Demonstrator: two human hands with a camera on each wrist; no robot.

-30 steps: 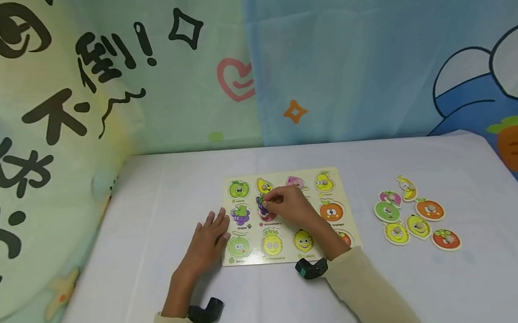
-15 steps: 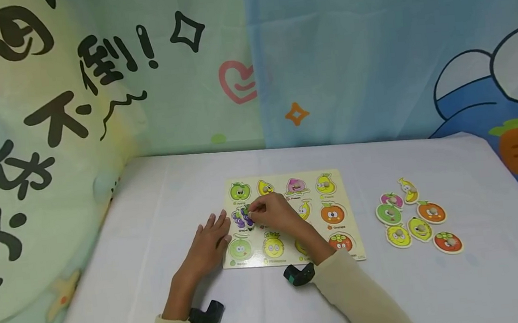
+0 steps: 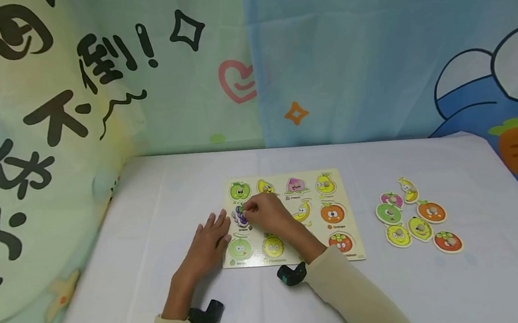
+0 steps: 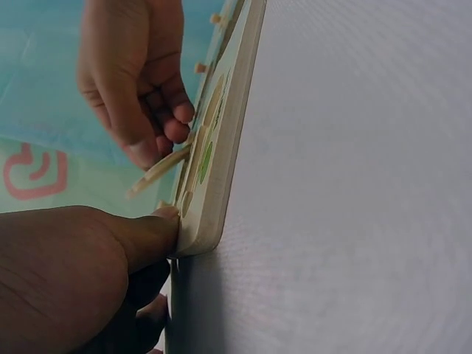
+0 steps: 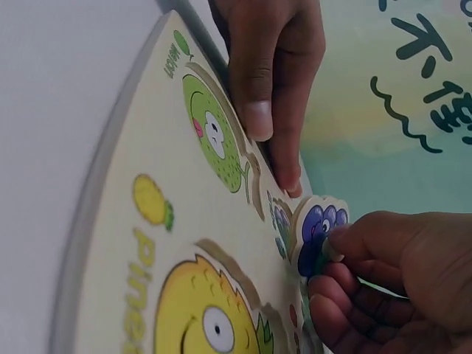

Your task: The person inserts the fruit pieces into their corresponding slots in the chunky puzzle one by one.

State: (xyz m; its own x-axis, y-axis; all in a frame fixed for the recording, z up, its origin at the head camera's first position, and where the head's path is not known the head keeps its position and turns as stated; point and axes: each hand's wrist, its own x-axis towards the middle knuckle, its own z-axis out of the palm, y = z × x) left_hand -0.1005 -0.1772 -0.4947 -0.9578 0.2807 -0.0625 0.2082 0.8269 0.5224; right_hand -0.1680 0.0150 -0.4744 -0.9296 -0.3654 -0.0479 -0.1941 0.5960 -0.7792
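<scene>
My right hand (image 3: 271,215) pinches a purple grape puzzle piece (image 5: 313,228) by its small knob, between thumb and index finger. The piece is tilted over the printed grape recess (image 5: 282,219) at the left of the fruit puzzle board (image 3: 358,252); in the left wrist view it stands at a slant to the board. My left hand (image 3: 206,244) lies beside the board's left edge, fingers spread and straight, its thumb (image 4: 158,228) touching the edge. The printed melon (image 5: 214,133) and pineapple (image 5: 210,310) recesses show in the right wrist view.
To the right of the board lie several loose fruit pieces, among them a banana (image 3: 408,190), an orange (image 3: 431,212), a tomato (image 3: 448,242) and a green round piece (image 3: 388,213). A white cloth (image 3: 149,193) covers the table. Printed curtains (image 3: 333,55) hang behind.
My right hand has moved left with the grape piece, from the board's second column to over the printed grapes in the first. My left hand has stayed at the board's edge.
</scene>
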